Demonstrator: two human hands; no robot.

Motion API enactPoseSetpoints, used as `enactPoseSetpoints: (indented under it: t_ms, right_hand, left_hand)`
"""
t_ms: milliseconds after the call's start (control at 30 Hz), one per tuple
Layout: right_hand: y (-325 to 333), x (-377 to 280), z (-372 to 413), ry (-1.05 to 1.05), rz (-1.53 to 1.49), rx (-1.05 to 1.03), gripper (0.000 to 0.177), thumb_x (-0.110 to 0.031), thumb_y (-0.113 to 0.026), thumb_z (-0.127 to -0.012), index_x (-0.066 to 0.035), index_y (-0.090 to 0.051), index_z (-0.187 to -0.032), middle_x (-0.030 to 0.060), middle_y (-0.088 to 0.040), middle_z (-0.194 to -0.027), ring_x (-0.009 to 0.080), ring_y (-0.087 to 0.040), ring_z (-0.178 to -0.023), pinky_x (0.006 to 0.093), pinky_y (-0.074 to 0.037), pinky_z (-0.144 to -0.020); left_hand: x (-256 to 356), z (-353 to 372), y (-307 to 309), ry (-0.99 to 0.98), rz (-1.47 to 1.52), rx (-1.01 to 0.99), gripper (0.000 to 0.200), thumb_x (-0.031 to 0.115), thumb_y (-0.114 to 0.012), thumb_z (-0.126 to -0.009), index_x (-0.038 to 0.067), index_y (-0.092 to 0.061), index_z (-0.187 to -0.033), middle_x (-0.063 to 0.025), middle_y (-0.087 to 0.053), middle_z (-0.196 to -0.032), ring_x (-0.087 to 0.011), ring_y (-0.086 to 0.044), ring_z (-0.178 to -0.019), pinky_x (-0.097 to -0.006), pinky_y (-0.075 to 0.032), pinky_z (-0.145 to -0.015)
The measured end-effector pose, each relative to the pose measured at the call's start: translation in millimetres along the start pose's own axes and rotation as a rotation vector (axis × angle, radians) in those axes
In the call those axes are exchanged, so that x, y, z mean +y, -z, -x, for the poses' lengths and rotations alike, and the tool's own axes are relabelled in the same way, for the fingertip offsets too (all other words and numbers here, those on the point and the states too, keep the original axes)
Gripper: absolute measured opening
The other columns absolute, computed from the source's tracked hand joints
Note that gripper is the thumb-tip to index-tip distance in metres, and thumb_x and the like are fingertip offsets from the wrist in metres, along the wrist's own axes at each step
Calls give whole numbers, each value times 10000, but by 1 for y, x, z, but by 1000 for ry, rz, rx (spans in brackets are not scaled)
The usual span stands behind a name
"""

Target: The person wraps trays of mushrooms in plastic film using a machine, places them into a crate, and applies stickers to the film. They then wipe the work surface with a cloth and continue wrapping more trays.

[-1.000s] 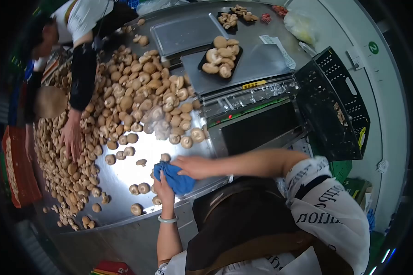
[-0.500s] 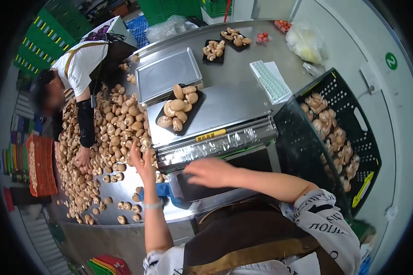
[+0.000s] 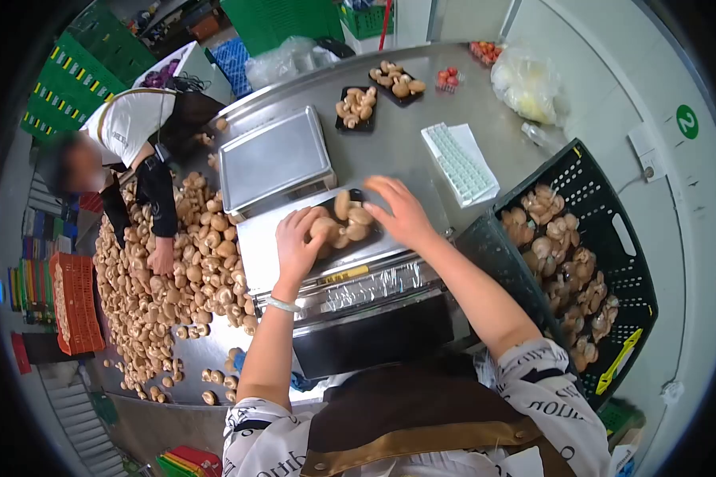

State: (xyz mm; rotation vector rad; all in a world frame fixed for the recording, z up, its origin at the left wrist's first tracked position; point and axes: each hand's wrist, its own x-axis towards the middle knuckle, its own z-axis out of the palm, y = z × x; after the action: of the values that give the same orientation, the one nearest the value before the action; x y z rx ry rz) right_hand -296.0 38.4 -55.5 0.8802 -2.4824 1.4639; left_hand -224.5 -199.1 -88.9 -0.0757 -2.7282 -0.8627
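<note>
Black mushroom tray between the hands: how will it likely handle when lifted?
The tray likely stays stiff: its visible edge shows no sag. The mushrooms look rounded and heaped, so some may roll off if it tips.

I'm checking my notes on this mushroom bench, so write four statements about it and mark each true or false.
1. The left hand and right hand are on either side of a tray of mushrooms. True.
2. The big black crate holds tomatoes. False: the crate holds mushrooms.
3. Two more filled trays sit farther back on the table. True.
4. The bracelet is on the right wrist. False: the bracelet is on the left.
</note>
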Motion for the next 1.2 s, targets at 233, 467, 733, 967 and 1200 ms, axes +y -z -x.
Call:
enactPoseSetpoints:
  t_ms: [233,467,733,967,1200]
  right_hand:
    - [-54,27,20,-10,154,-216,409,-320,-571,-896,-106,-555,-1243,112,-525,-1290,302,-464,-1214,451,-280,-1051]
    - [-26,22,12,-71,-92,-197,515,-283,-616,-877,-39,-486,-1312,178,-501,-1327,324,-464,-1245,411,-341,-1049]
    - [2,16,76,-407,-100,-68,587,-323,-579,-920,1,-389,-1371,218,-470,-1355,337,-472,-1257,402,-384,-1031]
    - [-35,4,69,-354,-119,-103,679,-349,-612,-900,-3,-316,-1404,238,-443,-1374,352,-463,-1258,404,-377,-1040]
    - [49,-2,120,-350,339,-59,395,-287,-699,-817,-31,-601,-1101,120,-604,-1077,299,-543,-1073,409,-425,-913]
  left_hand:
    - [13,5,-13,-105,49,-56,468,375,-660,-786,154,-628,-1197,-96,-574,-1256,-356,-453,-1219,-531,-276,-1057]
    - [11,20,19,86,460,-27,534,215,-619,-866,77,-475,-1361,-164,-384,-1449,-330,-335,-1349,-419,-239,-1124]
    - [-27,81,38,590,713,105,547,357,-491,-978,7,-419,-1392,-136,-532,-1319,-214,-533,-1166,-337,-394,-999]
    - [9,70,18,599,699,41,656,375,-531,-958,-6,-309,-1443,-226,-434,-1400,-270,-490,-1221,-327,-389,-1003]
    - [-22,134,73,565,281,194,221,151,-635,-897,-22,-651,-1035,-86,-654,-753,-170,-579,-650,-317,-463,-618]
